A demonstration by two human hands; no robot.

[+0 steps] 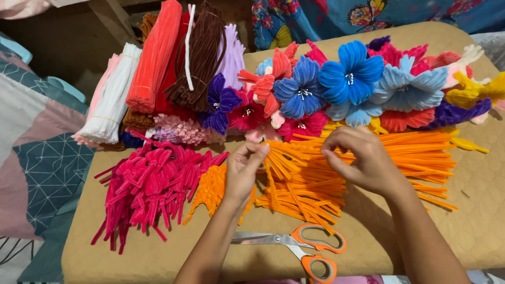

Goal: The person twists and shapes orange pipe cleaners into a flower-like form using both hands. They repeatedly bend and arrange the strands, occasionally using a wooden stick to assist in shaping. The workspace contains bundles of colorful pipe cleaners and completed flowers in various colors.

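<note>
Head view. We take the scissors [299, 246], orange-handled and lying blades apart on the tan quilted board [487, 220], as our landmark.

Directly above the scissors we find the pile of orange pipe cleaners [376, 164], straight lengths fanning out to the right across the board. The left hand [242, 173] sits just above and to the left of the scissors' blade tips, fingers drawn together and pinching the end of an orange pipe cleaner at the pile's left edge. The right hand [359, 158] is above and to the right of the scissors, resting on the pile with its fingers curled down and their tips gathered on the strands; we cannot tell whether it actually grips one.

Left of the left hand, and above-left of the scissors, we note a small cluster of bent orange pieces [210, 191], touching a larger heap of bent pink pieces [148, 183] further left again.

Well above the scissors, beyond the orange pile, a row of finished pipe-cleaner flowers [351, 84] runs across the board: blue, pale blue, red, pink, purple and yellow blooms packed against one another.

Above-left of the scissors, beyond the pink heap, we record bundles of uncut pipe cleaners [165, 64] lying side by side: white, coral red, dark brown and lilac.

Both forearms enter from the bottom edge, one to either side of the scissors.
</note>
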